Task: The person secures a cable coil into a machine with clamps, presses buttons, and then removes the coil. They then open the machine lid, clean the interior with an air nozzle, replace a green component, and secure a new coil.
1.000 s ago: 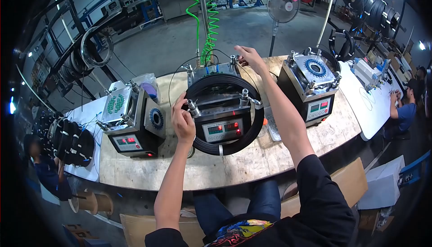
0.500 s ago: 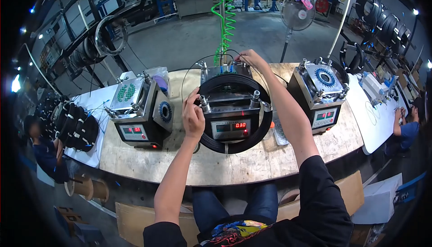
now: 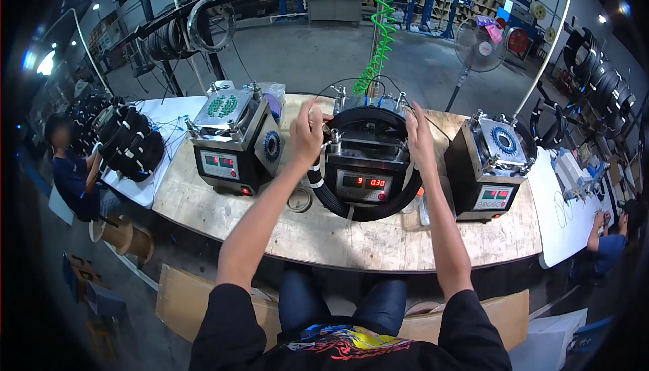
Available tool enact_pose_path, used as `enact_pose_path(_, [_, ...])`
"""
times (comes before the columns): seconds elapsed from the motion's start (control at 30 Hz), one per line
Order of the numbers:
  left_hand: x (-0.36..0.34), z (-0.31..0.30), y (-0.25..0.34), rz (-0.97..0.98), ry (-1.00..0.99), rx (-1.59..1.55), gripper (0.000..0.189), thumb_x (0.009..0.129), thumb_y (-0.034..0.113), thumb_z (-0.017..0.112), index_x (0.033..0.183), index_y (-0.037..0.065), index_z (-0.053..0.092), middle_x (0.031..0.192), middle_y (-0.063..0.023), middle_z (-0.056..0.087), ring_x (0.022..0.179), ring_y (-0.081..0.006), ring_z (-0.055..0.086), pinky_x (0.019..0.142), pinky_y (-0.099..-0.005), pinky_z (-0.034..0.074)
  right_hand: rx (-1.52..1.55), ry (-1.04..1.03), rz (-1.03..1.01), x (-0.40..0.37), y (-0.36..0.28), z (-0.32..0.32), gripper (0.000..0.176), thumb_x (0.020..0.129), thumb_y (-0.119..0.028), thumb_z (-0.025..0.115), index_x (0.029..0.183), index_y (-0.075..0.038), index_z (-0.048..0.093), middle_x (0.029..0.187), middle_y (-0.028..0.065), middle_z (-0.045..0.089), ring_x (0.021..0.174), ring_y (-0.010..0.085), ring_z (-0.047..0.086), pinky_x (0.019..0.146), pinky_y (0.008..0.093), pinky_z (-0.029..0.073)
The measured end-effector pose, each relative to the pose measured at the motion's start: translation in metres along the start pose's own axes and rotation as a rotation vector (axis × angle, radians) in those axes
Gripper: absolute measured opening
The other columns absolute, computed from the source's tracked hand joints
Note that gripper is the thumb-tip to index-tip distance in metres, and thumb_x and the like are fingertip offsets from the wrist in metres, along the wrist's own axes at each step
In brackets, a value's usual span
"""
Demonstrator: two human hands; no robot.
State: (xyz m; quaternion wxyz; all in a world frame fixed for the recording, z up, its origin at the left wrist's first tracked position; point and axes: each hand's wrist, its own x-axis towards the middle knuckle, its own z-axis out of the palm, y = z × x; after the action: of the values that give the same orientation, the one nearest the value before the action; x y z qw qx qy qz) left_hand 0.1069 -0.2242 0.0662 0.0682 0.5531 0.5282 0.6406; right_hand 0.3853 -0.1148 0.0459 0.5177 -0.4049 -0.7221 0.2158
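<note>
A ring-shaped coil of black cable (image 3: 331,204) leans around the front of the middle machine (image 3: 338,155), whose display glows red. My left hand (image 3: 309,134) is at the coil's upper left, fingers apart and pointing up, close by a metal clamp post. On the opposite side my right hand (image 3: 420,140) is open, its straight fingers lying along the coil's upper right edge. A pale tie wraps the coil at the bottom, and a white band shows on its left. Thin black leads arch over the machine's back.
Similar machines stand at left (image 3: 226,144) and right (image 3: 488,168) on the wooden table (image 3: 270,236). A roll of tape (image 3: 299,200) lies left of the coil. A green spiral hose (image 3: 382,29) hangs behind. Co-workers sit at white tables on both sides.
My right hand has come back from the rear of the middle machine to the coil's right side. My left hand has loosened and shifted up along the left side. The camera view has turned left.
</note>
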Motion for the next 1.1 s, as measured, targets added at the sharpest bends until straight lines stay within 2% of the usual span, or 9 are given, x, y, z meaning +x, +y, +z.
enact_pose_path(0.13, [0.065,0.002,-0.018,-0.324,0.075,-0.153,0.027,0.108,0.025,0.056,0.120,0.003,0.064,0.101,-0.0149,0.073,0.086,-0.0182,0.070,0.071,-0.0356,0.055,-0.051,0.088,0.053,-0.006,-0.019,0.001,0.055,0.110,-0.036,0.053,0.154,-0.004,0.045,0.150,0.0277,0.051,0.140,0.0431,0.050,0.115,0.0476,0.041])
enact_pose_path(0.23, [0.112,0.022,-0.129,-0.397,0.046,-0.162,0.029,0.105,0.034,0.062,0.120,0.009,0.065,0.091,-0.0035,0.065,0.076,-0.0090,0.057,0.061,-0.0307,0.047,-0.045,0.087,0.093,-0.007,-0.021,0.000,0.054,0.110,-0.034,0.053,0.153,-0.003,0.047,0.147,0.0275,0.053,0.138,0.0438,0.051,0.114,0.0481,0.042])
enact_pose_path(0.37, [0.122,0.027,-0.147,-0.903,-0.391,-0.632,0.030,0.102,0.046,0.067,0.108,0.016,0.067,0.103,0.0010,0.069,0.087,-0.0135,0.056,0.078,-0.0328,0.047,-0.080,0.088,0.037,-0.008,-0.019,0.000,0.051,0.110,-0.032,0.050,0.152,-0.004,0.048,0.146,0.0275,0.054,0.138,0.0439,0.051,0.114,0.0479,0.041])
enact_pose_path(0.5, [0.133,0.058,-0.174,-0.811,-0.568,-0.735,0.034,0.094,0.051,0.077,0.099,0.018,0.071,0.093,0.0034,0.068,0.083,-0.0171,0.057,0.083,-0.0398,0.047,-0.062,0.090,0.080,-0.008,-0.026,0.000,0.051,0.110,-0.032,0.049,0.152,-0.003,0.049,0.143,0.0288,0.056,0.135,0.0438,0.053,0.114,0.0477,0.041])
enact_pose_path(0.67, [0.133,0.074,-0.137,-0.943,-0.231,-0.421,0.038,0.094,0.047,0.079,0.091,0.011,0.070,0.083,-0.0016,0.066,0.081,-0.0194,0.064,0.071,-0.0434,0.050,-0.071,0.063,0.111,-0.007,-0.028,-0.001,0.049,0.111,-0.031,0.048,0.150,-0.002,0.050,0.142,0.0297,0.057,0.133,0.0445,0.055,0.112,0.0479,0.043])
enact_pose_path(0.77, [0.123,0.081,-0.122,-0.980,0.028,-0.524,0.036,0.094,0.040,0.080,0.089,0.007,0.068,0.083,-0.0044,0.067,0.076,-0.0209,0.065,0.071,-0.0424,0.052,-0.075,0.056,0.125,-0.008,-0.033,-0.003,0.049,0.111,-0.031,0.047,0.151,-0.003,0.050,0.140,0.0299,0.058,0.132,0.0447,0.056,0.111,0.0481,0.044])
enact_pose_path(0.9, [0.126,0.099,-0.175,-0.626,0.204,-0.460,0.032,0.095,0.028,0.080,0.093,-0.002,0.073,0.084,-0.0089,0.073,0.070,-0.0203,0.069,0.066,-0.0354,0.056,-0.079,0.063,0.101,-0.009,-0.033,-0.002,0.050,0.111,-0.032,0.047,0.152,-0.004,0.048,0.141,0.0293,0.057,0.132,0.0447,0.055,0.111,0.0484,0.044])
enact_pose_path(0.93, [0.130,0.099,-0.175,-0.679,0.200,-0.321,0.032,0.095,0.025,0.080,0.096,-0.006,0.074,0.084,-0.0092,0.074,0.068,-0.0183,0.070,0.064,-0.0323,0.056,-0.089,0.067,0.111,-0.009,-0.034,-0.001,0.050,0.111,-0.032,0.047,0.152,-0.004,0.048,0.142,0.0289,0.056,0.132,0.0447,0.055,0.111,0.0485,0.044])
enact_pose_path(1.1, [0.129,0.089,-0.145,-0.785,-0.195,-0.427,0.047,0.101,0.054,0.062,0.105,0.010,0.077,0.082,-0.0033,0.071,0.069,-0.0162,0.062,0.069,-0.0410,0.049,-0.112,0.051,0.166,-0.011,-0.042,-0.002,0.049,0.111,-0.032,0.046,0.153,-0.007,0.047,0.145,0.0271,0.053,0.133,0.0444,0.054,0.111,0.0488,0.044])
